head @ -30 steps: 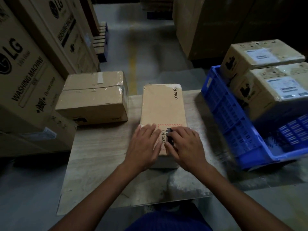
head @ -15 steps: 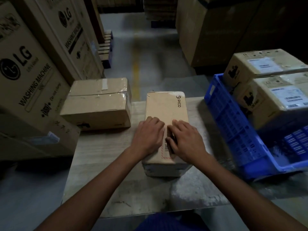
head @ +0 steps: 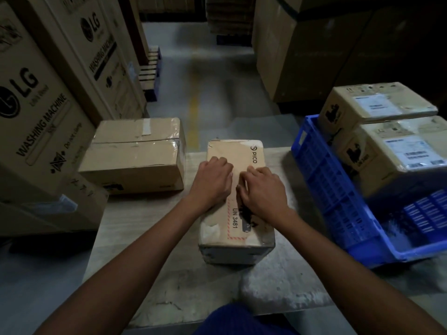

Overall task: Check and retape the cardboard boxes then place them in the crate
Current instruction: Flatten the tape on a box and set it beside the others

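A narrow cardboard box marked PICO lies lengthwise on the low wooden table. Both hands lie palm down on its top, side by side. My left hand presses the left half with its fingers pointing away from me. My right hand presses the right half, fingers flat along the middle seam. The UN 3481 label shows just behind the hands. A blue plastic crate stands to the right of the table, with two labelled cardboard boxes in its far part.
A bigger taped cardboard box sits on the table's far left corner. Tall LG washing machine cartons stand along the left. Large cartons rise at the back right, with a floor aisle and a yellow line between.
Both hands have slid along the top of the PICO box away from me, from its near end to its middle, uncovering the UN 3481 label.
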### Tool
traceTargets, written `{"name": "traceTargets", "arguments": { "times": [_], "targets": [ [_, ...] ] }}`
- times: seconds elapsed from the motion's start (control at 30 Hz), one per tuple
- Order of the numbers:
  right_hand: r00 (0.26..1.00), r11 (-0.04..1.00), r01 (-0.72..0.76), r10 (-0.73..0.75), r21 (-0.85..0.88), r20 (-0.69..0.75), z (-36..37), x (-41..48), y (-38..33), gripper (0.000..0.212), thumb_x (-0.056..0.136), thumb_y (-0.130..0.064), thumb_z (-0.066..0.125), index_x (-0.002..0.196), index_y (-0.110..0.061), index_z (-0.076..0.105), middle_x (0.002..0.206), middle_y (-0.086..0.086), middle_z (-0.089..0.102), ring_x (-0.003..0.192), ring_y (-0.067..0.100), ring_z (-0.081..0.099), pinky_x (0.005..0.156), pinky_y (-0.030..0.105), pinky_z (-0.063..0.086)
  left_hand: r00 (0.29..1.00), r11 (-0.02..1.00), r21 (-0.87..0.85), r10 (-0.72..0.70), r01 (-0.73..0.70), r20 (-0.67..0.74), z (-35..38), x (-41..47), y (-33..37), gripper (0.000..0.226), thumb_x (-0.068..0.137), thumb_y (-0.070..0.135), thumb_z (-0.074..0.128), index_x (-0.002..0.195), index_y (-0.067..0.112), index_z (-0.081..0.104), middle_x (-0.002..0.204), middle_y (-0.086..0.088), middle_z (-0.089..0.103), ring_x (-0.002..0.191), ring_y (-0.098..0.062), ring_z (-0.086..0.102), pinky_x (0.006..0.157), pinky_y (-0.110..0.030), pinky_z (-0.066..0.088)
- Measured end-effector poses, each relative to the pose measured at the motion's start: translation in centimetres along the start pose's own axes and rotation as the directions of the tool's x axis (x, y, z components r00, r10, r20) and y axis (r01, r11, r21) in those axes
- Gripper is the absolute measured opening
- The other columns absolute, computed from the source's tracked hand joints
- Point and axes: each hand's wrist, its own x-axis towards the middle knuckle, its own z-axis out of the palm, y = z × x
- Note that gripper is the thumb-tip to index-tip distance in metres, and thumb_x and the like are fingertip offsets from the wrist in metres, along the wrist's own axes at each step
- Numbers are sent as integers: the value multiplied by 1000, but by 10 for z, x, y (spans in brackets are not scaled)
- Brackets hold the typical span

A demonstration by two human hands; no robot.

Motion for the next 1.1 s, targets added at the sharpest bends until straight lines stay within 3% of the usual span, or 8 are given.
{"name": "traceTargets", "arguments": {
  "times": [0.13,0.23,0.33,0.57,0.73,0.83,0.97,1.1],
  "targets": [
    [996,997,-81,81,-2,26,-17,29,7,31,102,-42,44,92,-19,62,96,5,68,83,18,58,72,35,51,999,998,55,2,-5,40,4,15,-1,33,99,32,42,119,14,62,124,-9,56,118,-29,50,100,-46,37],
    [996,998,-49,47,28,76,-9,39,11,45,104,-44,41,138,-18,54,143,9,55,131,27,51,101,43,48,977,995,-31,-87,95,192,11,16,-9,55,106,42,29,156,21,29,167,-5,16,153,-25,13,122,-49,12],
    [985,1000,-27,24,14,173,2,33,17,59,106,-49,31,156,-18,31,166,8,24,154,26,18,115,45,35,974,995,-18,-90,95,207,11,23,-15,54,106,43,29,157,23,29,167,-3,18,153,-22,14,123,-48,10],
    [980,998,-32,22,46,196,-2,42,19,57,106,-49,33,155,-19,30,167,7,21,154,24,14,111,49,40,979,997,-41,-62,72,196,17,27,-25,52,106,42,30,156,25,28,167,-2,17,153,-22,12,123,-51,13],
    [986,979,-93,64,182,156,13,25,18,59,108,-44,30,159,-19,19,170,6,4,156,22,-4,118,45,30,945,909,-264,-324,321,33,23,11,-14,68,103,40,45,159,20,13,168,-9,3,154,-26,2,123,-44,12],
    [975,934,-218,194,285,109,17,13,12,50,104,-43,43,148,-22,34,168,12,12,155,29,8,110,48,40,846,653,-577,-516,491,135,26,-3,-11,70,97,53,45,156,20,24,161,-12,28,145,-30,32,117,-51,33],
    [939,830,-329,338,451,63,15,-10,5,42,98,-44,54,134,-25,44,145,3,45,127,28,51,92,44,53,709,-146,-834,-461,532,533,15,-39,-2,58,102,61,32,124,20,65,118,-15,72,108,-34,68,96,-53,53],
    [927,740,-324,372,590,42,1,-19,7,46,99,-39,58,139,-20,48,141,2,51,122,21,54,95,40,50,724,-205,-848,-447,489,525,10,-50,6,63,101,65,27,119,23,70,115,-12,74,108,-33,69,97,-53,53]
  ]
}}
